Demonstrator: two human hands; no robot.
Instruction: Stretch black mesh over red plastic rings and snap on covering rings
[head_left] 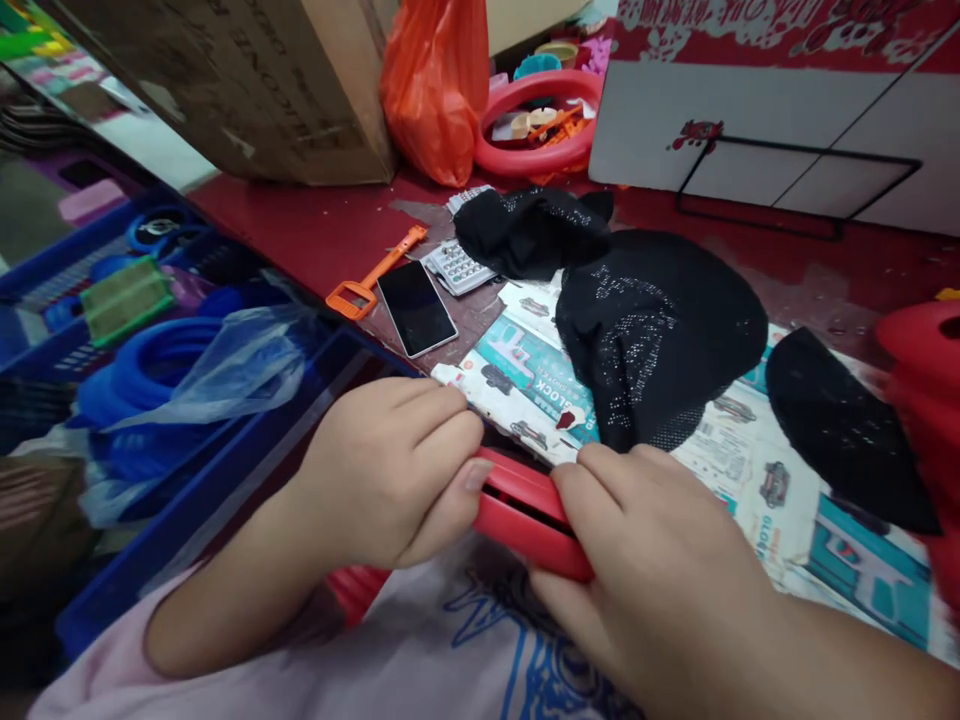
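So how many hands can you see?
2: the left hand and, across from it, the right hand, both gripping the red plastic piece. No others show.

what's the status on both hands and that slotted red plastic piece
Left hand, right hand: both gripping the slotted red plastic piece between them. Clutter beyond: rounded black speckled fabric on white and teal printed cardboard.

Was a bright red, smooth plastic piece [525, 536] with rounded edges, clasped between the left hand [401, 470] and the right hand [652, 560]. Showed a narrow, dark slot [526, 508] running lengthwise, with red on either side. Slanted downward toward the right, close in front of the wearer. Disappeared at both ends beneath the fingers, leaving the full outline hidden.
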